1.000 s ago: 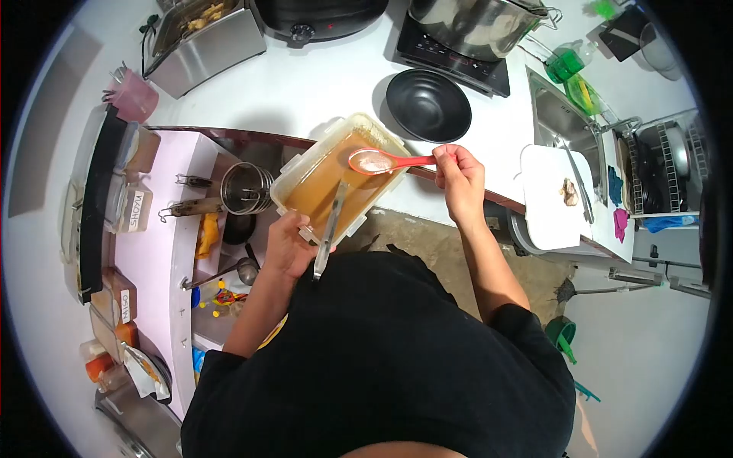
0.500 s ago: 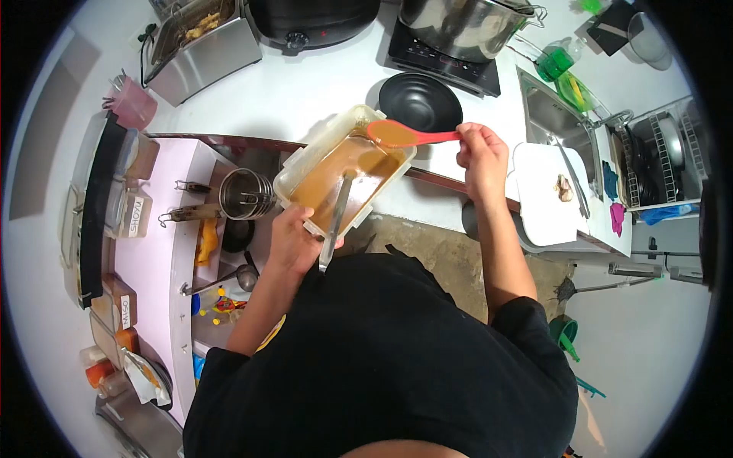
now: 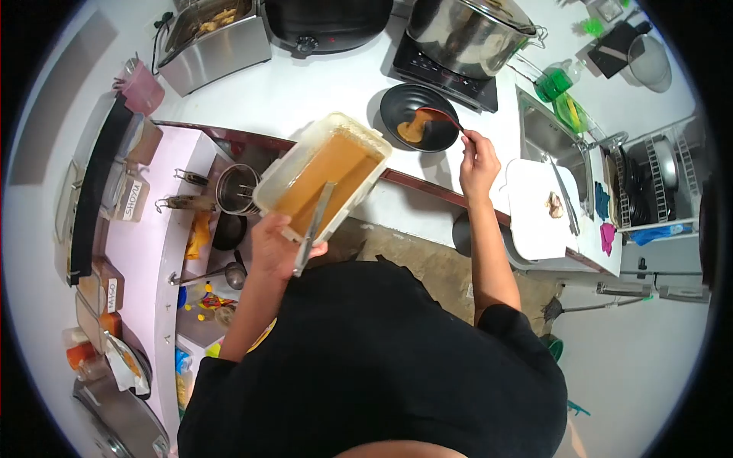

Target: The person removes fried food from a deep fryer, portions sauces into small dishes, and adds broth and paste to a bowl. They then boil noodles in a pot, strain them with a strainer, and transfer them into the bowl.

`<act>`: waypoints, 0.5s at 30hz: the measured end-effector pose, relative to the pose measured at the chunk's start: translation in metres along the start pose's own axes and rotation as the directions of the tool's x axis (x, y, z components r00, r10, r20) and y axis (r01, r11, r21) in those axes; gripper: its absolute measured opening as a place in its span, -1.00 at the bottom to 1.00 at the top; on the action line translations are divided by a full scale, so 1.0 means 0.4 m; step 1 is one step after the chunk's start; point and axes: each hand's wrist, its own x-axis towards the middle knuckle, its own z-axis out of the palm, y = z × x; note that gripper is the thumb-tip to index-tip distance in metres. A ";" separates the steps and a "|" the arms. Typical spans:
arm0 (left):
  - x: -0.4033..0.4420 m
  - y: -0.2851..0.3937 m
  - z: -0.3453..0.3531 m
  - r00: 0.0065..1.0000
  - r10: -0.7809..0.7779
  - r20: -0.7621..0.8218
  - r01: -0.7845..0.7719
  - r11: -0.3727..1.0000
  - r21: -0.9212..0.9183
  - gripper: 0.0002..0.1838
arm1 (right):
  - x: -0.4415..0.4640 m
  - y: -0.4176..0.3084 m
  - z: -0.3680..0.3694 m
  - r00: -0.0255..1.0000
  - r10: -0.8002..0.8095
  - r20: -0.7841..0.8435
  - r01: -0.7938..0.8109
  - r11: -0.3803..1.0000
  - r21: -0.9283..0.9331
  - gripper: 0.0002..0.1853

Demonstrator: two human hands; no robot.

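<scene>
My left hand (image 3: 276, 248) grips the near corner of a clear rectangular container (image 3: 269, 185) of brown sauce, tilted in front of my body. A metal utensil (image 3: 314, 229) leans in the sauce, its handle end by my left fingers. My right hand (image 3: 479, 164) pinches the handle of a red spoon (image 3: 456, 122), whose bowl is inside the black bowl (image 3: 393, 107) on the counter. Brown sauce (image 3: 413, 128) lies in that bowl beside and under the spoon.
A large steel pot (image 3: 462, 34) stands on a black induction cooker (image 3: 439, 72) behind the bowl. To the right are a white cutting board (image 3: 527, 202) with a knife and the sink (image 3: 546, 126). Strainers (image 3: 235, 189) hang on the left; a fryer (image 3: 221, 61) stands at back left.
The red spoon has gone from above the container into the black bowl, where brown sauce now shows. My left hand and the container have shifted slightly left.
</scene>
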 end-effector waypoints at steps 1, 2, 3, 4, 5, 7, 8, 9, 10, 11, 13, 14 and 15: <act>-0.021 0.011 -0.007 1.000 0.007 -0.009 -0.007 0.999 -0.033 -0.41 | 0.002 0.001 -0.008 0.999 -0.049 -0.006 0.049 0.999 -0.002 -0.80; -0.046 0.020 -0.006 1.000 0.019 -0.015 -0.019 0.999 -0.043 -0.41 | 0.008 -0.009 -0.018 0.994 -0.105 -0.032 0.106 0.994 0.019 -0.75; -0.073 0.029 -0.002 0.997 0.076 -0.024 -0.077 0.996 -0.053 -0.39 | 0.005 -0.012 -0.023 0.988 -0.143 -0.065 0.143 0.990 -0.005 -0.70; -0.100 0.040 -0.001 0.991 0.132 -0.034 -0.134 0.989 -0.061 -0.37 | 0.003 -0.014 -0.024 0.979 -0.180 -0.099 0.178 0.984 -0.030 -0.66; -0.129 0.053 -0.006 0.989 0.143 -0.042 -0.146 0.987 -0.065 -0.37 | -0.003 -0.009 -0.014 0.978 -0.183 -0.095 0.183 0.983 -0.017 -0.66; -0.189 0.077 -0.021 0.958 0.271 -0.100 -0.266 0.962 0.057 -0.35 | -0.043 0.024 0.012 0.987 -0.160 -0.018 0.160 0.987 -0.007 -0.57; -0.217 0.082 -0.020 0.923 0.352 -0.153 -0.336 0.934 0.123 -0.34 | -0.052 0.042 0.023 0.981 -0.186 0.051 0.190 0.980 -0.066 -0.53; -0.242 0.093 -0.016 0.900 0.399 -0.174 -0.375 0.914 0.155 -0.34 | -0.063 0.051 0.022 0.986 -0.166 0.018 0.166 0.985 -0.038 -0.54; -0.267 0.103 -0.011 0.875 0.444 -0.195 -0.411 0.892 0.190 -0.33 | -0.058 0.042 0.015 0.989 -0.149 -0.017 0.149 0.989 -0.007 -0.55; -0.296 0.114 -0.006 0.849 0.461 -0.258 -0.435 0.887 0.156 -0.33 | -0.042 0.034 0.007 0.984 -0.163 -0.071 0.162 0.987 -0.019 -0.56; -0.345 0.126 -0.009 0.818 0.472 -0.328 -0.456 0.881 0.130 -0.34 | -0.017 0.014 -0.013 0.975 -0.157 -0.159 0.153 0.988 -0.034 -0.58; -0.366 0.130 -0.014 0.758 0.509 -0.408 -0.483 0.858 0.172 -0.34 | -0.011 0.007 -0.016 0.967 -0.154 -0.201 0.155 0.988 -0.014 -0.57; -0.386 0.133 -0.023 0.690 0.541 -0.482 -0.503 0.836 0.219 -0.35 | -0.018 0.018 -0.006 0.985 -0.111 -0.133 0.114 0.993 0.011 -0.57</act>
